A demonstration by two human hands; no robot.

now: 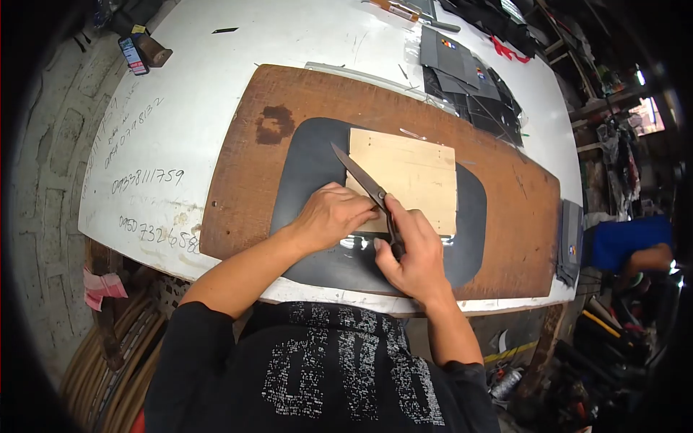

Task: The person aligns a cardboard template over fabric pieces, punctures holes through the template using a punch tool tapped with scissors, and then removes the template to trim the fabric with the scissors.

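Note:
Dark scissors (359,170) are in my right hand (416,254), whose fingers wrap round the handles. The blades look closed and point up and left, over the left edge of a pale wooden board (411,177). My left hand (336,215) is closed in a pinch at the board's lower left, beside the scissors' pivot; what it pinches is too small to name. Beneath the board lies a black rounded sheet (307,169), which rests on a large brown board (238,169).
The white table (180,94) bears handwriting. A phone (133,55) lies at its back left. Grey and black pieces (447,54) with small logos are at the back right, near a metal strip (361,77). At far right, a person's arm (650,258) shows.

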